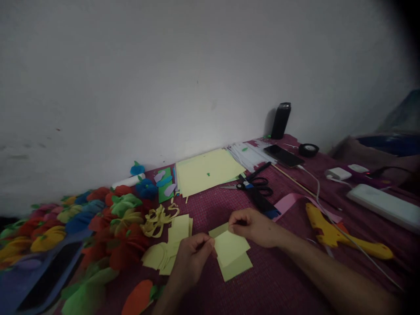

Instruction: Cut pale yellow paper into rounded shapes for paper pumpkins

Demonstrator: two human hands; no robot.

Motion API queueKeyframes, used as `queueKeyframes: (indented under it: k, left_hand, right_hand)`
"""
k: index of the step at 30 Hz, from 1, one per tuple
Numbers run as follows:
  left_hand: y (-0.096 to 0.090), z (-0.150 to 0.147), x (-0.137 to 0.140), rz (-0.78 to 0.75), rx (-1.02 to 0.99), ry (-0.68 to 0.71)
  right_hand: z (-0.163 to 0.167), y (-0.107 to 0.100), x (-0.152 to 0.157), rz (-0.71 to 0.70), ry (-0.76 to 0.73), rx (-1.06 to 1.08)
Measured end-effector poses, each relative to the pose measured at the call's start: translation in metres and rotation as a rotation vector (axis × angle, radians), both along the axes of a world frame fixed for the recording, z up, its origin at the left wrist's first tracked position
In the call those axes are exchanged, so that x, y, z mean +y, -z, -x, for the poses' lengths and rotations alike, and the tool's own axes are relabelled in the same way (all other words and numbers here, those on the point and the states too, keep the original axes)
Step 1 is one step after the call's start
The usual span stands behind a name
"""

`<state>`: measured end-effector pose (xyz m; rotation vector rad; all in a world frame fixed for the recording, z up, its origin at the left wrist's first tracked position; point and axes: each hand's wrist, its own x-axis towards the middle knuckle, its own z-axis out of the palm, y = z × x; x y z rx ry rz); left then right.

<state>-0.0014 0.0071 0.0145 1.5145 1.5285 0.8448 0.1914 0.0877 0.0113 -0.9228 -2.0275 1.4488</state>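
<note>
this seems to be a small handicraft corner, whether in a home or a little workshop i cannot tell, set up on a table under a maroon checked cloth (203, 205) against a plain, scuffed wall (197, 78). the craft side shows in the black-handled scissors (242, 186), the yellow glue gun (328, 236), the stacked pale yellow sheets (218, 165), the cut yellow squares (232, 246) and a heap of multicoloured pumpkin-like ornaments (49, 239). a smartphone (282, 155) on a white cable (317, 188) and a black tumbler (281, 122) lend it a lived-in, domestic look.
</note>
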Motion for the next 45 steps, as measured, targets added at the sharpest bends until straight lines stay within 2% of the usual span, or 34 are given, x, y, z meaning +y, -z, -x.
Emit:
queueKeyframes:
  k: [5,8,12,24,28,33,37,42,45]
  left_hand:
    - [-0.005,0.003,0.002,-0.042,-0.128,-0.219]
    - [-0.001,-0.002,0.001,-0.038,-0.249,-0.135]
    - [0.009,-0.007,-0.001,-0.014,-0.155,-0.029]
    - [0.017,-0.013,-0.006,-0.018,-0.123,0.033]
    - [0.014,-0.01,-0.006,-0.011,-0.106,0.012]
    - [0.009,-0.005,-0.004,-0.039,-0.104,-0.011]
    - [0.012,-0.006,-0.005,-0.075,-0.044,-0.027]
    - [0.017,-0.012,-0.007,-0.079,0.011,-0.006]
    - [0.019,-0.014,-0.009,-0.08,0.051,0.001]
  right_hand:
    - [-0.005,-0.004,0.004,0.028,-0.006,0.025]
    - [0.0,-0.002,-0.001,0.044,-0.071,-0.007]
    - [0.006,0.002,-0.007,0.008,-0.087,-0.036]
    - [0.018,0.011,-0.018,-0.003,-0.109,-0.114]
    - [0.011,0.004,-0.011,-0.018,-0.105,-0.133]
    - [-0.012,-0.006,0.011,-0.044,-0.062,-0.126]
    - [-0.017,-0.008,0.016,-0.034,0.061,-0.11]
    - [0.004,0.0,-0.004,-0.009,-0.16,-0.141]
    - [0.013,0.009,-0.014,-0.012,-0.18,-0.178]
